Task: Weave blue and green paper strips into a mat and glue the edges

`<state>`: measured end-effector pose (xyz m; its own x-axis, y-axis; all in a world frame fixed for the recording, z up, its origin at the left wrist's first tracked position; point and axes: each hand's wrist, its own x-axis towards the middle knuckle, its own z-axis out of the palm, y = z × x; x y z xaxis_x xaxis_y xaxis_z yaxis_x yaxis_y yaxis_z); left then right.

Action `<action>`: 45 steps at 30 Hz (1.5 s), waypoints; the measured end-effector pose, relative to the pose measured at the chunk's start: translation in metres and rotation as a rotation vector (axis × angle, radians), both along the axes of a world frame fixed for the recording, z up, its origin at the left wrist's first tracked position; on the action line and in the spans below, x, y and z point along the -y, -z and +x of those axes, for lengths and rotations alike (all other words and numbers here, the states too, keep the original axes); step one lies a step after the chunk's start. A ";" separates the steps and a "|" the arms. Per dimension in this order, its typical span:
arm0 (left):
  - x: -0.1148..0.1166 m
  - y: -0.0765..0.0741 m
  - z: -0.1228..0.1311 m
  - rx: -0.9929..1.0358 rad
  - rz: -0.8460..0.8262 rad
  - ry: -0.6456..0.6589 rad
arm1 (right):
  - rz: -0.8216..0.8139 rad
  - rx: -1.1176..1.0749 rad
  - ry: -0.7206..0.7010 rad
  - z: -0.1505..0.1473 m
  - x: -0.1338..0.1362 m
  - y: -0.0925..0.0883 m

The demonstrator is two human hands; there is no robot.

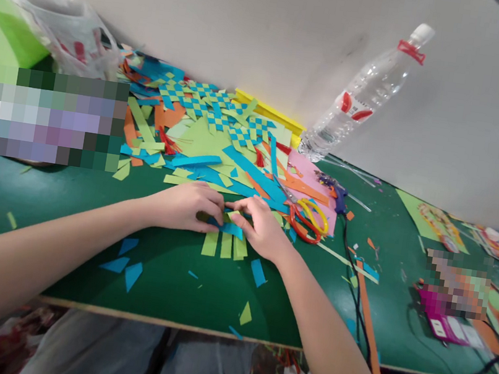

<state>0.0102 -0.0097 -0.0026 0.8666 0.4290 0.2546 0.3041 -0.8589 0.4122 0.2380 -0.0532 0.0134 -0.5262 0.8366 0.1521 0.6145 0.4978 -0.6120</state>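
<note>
Both hands meet over a small piece of woven paper strips (230,230), blue crossing light green, at the middle of the green table (160,280). My left hand (190,205) grips its left side with curled fingers. On the right side, my right hand (261,223) pinches the weave between thumb and fingers. Several green strip ends hang loose toward me below the blue strip. The fingers hide the far part of the piece. Blue scraps (128,247) lie near my left forearm, and another blue scrap (258,273) is below my right hand.
Finished-looking blue and green checkered weaves (214,107) pile up behind my hands. Scissors (308,217) with yellow and orange-red handles lie right of them. A plastic bottle (361,97) stands by the wall. Dark cables (358,291) cross the table at right. A plastic bag (68,22) sits back left.
</note>
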 end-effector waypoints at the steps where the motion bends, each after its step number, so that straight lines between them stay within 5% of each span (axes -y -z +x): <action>1: 0.000 0.000 0.000 -0.002 0.001 -0.002 | -0.006 -0.016 0.006 0.000 0.000 0.000; 45: 0.001 0.000 0.000 -0.020 0.006 -0.022 | -0.048 -0.107 -0.045 0.005 0.001 0.001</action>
<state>0.0106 -0.0107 -0.0025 0.8622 0.4462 0.2398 0.3309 -0.8545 0.4003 0.2430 -0.0547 0.0129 -0.5463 0.8203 0.1696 0.5222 0.4918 -0.6967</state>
